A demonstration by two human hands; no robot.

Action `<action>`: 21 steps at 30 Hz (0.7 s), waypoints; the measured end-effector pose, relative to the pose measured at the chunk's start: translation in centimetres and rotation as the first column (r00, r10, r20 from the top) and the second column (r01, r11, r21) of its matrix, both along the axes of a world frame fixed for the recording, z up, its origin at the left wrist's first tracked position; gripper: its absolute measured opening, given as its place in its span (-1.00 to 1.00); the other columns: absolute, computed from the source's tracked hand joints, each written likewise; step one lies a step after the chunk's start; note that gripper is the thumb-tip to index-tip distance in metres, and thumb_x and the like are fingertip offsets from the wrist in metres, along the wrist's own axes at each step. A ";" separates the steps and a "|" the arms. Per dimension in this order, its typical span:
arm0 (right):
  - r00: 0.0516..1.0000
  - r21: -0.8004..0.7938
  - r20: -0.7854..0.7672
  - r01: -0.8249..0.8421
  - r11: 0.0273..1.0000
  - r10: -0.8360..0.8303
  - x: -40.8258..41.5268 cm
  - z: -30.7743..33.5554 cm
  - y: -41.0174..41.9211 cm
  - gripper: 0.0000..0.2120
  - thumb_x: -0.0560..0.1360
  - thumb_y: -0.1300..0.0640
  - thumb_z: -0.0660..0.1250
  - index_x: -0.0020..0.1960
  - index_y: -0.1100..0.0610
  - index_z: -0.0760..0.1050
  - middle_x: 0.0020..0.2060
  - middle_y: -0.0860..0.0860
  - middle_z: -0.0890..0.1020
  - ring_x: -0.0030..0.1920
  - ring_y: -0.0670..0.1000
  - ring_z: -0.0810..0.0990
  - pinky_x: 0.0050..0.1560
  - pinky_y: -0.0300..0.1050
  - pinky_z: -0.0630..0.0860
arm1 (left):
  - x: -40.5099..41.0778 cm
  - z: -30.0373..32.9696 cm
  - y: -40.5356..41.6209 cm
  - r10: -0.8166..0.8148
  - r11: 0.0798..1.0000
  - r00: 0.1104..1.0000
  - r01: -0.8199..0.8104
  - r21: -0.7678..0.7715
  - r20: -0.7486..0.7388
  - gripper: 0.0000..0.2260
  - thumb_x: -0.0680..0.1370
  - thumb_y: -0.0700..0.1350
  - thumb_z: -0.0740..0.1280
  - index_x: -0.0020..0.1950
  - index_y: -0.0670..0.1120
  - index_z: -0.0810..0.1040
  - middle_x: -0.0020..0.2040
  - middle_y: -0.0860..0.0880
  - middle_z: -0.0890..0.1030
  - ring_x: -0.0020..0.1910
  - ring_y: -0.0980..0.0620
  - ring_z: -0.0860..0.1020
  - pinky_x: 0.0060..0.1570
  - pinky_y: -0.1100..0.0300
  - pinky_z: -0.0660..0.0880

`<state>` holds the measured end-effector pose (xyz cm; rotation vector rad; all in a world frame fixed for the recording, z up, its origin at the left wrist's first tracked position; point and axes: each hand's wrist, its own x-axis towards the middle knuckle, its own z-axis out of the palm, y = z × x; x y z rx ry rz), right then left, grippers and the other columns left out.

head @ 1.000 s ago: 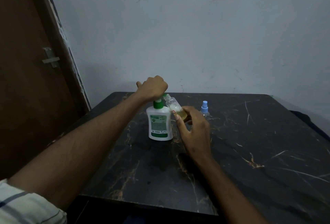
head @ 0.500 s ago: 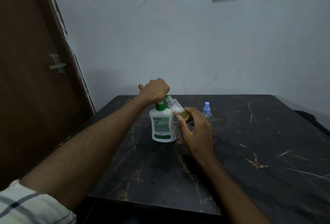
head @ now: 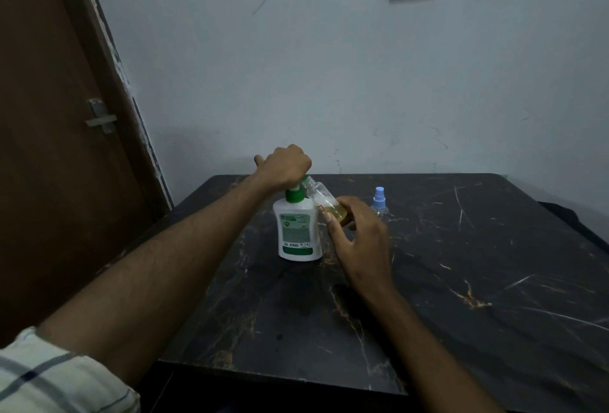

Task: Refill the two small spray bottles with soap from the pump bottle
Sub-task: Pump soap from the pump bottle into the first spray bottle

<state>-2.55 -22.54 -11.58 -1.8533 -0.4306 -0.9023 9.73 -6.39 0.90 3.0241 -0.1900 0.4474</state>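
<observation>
Tilted spray bottle (head: pixel 321 200) — yellowish soap inside — at pump bottle (head: pixel 299 231) nozzle.

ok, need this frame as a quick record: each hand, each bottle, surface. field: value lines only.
left hand: fist on top of the pump head, pressing
right hand: grip round the tilted bottle's base
pump bottle: white, green pump, upright on table
open spray bottle: capless, tilted, mouth under the pump spout, yellowish soap at its low end
second spray bottle: blue cap on, upright, behind the right hand
table: dark marble
</observation>
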 end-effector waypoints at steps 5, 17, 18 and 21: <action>1.000 0.010 0.008 0.002 1.000 -0.002 -0.3 0.2 -0.1 -0.80 0.62 0.05 0.41 0.21 0.06 0.56 0.01 -0.15 0.59 0.01 -0.23 0.55 -0.02 -0.44 0.45 | -0.1 0.2 -0.1 0.002 0.996 1.000 -0.004 -0.093 -0.024 -0.79 0.69 -0.08 0.22 0.11 -0.11 0.64 0.22 -0.10 0.63 0.07 -0.09 0.53 0.16 -0.17 0.31; 1.000 0.011 0.023 -0.001 1.000 0.001 -0.7 0.4 -0.2 -0.83 0.62 0.07 0.41 0.19 0.05 0.57 -0.02 -0.15 0.60 -0.01 -0.20 0.56 -0.04 -0.44 0.44 | -0.4 0.5 -0.3 -0.004 0.988 1.000 0.001 -0.156 -0.015 -0.73 0.69 -0.10 0.21 0.22 -0.16 0.66 0.19 -0.12 0.66 0.13 -0.14 0.58 0.21 -0.18 0.34; 1.000 0.008 0.021 -0.001 1.000 0.001 -0.6 0.4 -0.2 -0.83 0.62 0.06 0.41 0.19 0.05 0.56 -0.01 -0.15 0.59 0.00 -0.21 0.56 -0.03 -0.45 0.44 | -0.5 0.5 -0.4 -0.003 0.987 1.000 0.001 -0.162 -0.011 -0.73 0.70 -0.11 0.21 0.23 -0.16 0.65 0.19 -0.12 0.66 0.14 -0.14 0.59 0.19 -0.17 0.32; 1.000 0.002 0.015 -0.007 1.000 0.007 -0.6 0.4 0.0 -0.83 0.62 0.06 0.41 0.19 0.04 0.56 -0.01 -0.16 0.59 0.00 -0.21 0.56 -0.03 -0.43 0.45 | -0.5 0.2 -0.4 0.000 0.991 1.000 -0.003 -0.133 -0.024 -0.75 0.69 -0.12 0.22 0.20 -0.15 0.66 0.22 -0.10 0.64 0.15 -0.14 0.56 0.18 -0.16 0.32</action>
